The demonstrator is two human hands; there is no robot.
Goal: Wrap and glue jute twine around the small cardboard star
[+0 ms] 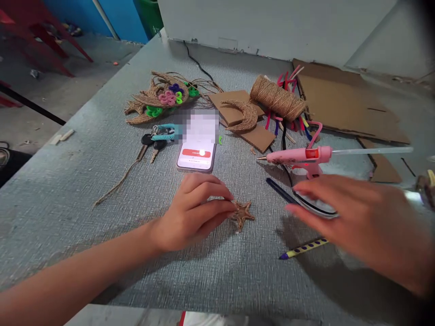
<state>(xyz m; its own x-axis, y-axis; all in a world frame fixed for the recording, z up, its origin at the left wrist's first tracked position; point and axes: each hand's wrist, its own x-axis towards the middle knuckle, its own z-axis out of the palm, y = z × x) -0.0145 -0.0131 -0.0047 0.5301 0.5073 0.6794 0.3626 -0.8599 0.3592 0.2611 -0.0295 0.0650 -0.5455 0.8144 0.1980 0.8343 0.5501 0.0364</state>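
Observation:
My left hand (192, 208) is closed in a pinch on one side of a small star wrapped in brown twine (243, 216), which is at the table surface. My right hand (360, 222), partly blurred, hovers at the right with thumb and forefinger apart. Just beyond those fingertips lies a slim dark tool (279, 189); its kind is unclear, and my fingers partly hide a pale, black-edged curved piece (316, 206) beside it. A yellow pencil with dark spots (306, 248) lies below, its far end covered by my right hand. Behind it stands a pink glue gun (299, 155) with a clear glue stick.
A lit phone (195, 158) and keys on a turquoise coil (158, 142) lie ahead. Farther back are a twine crescent (249, 117), a twine spool (277, 97), cardboard (360, 104) and a twine piece with colourful flowers (163, 97). A black cord (200, 65) reaches the wall.

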